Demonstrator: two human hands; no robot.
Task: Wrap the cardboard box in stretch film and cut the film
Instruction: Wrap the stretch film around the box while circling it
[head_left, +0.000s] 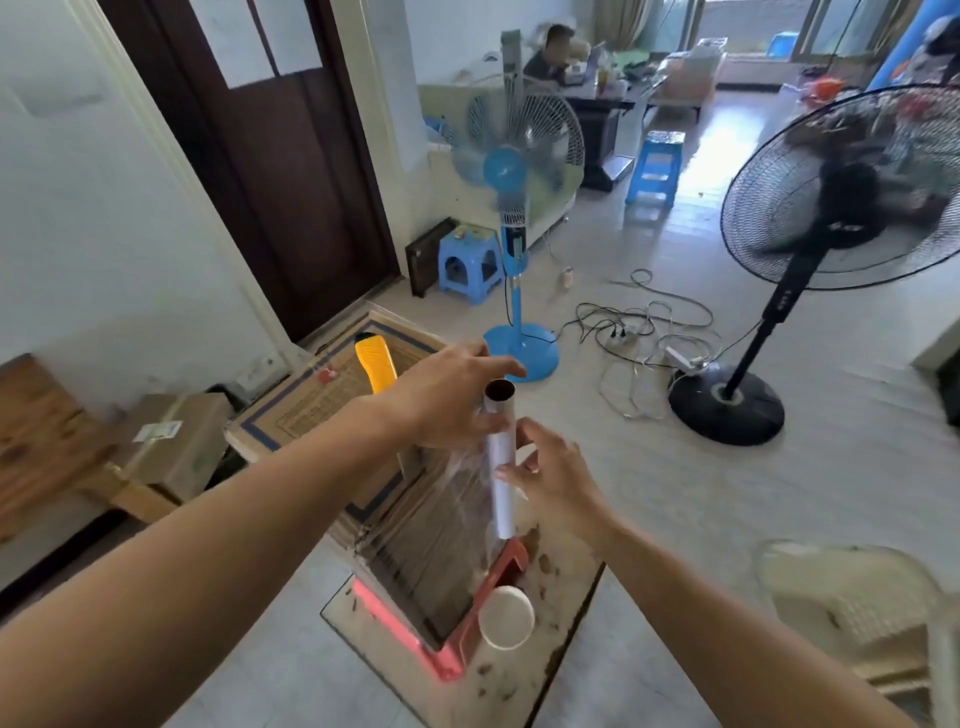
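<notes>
Tiled floor (675, 467), fans far. Cardboard box (363, 441) center on red stool (452, 654), yellow cutter (375, 364) on top. Left hand (447, 400) grips upright film roll (501, 457) near its top; right hand (550, 478) clasps it midway.

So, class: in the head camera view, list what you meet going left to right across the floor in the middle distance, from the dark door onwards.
Dark door → small blue stool → blue standing fan → tangle of cables and power strips → black standing fan.
</notes>
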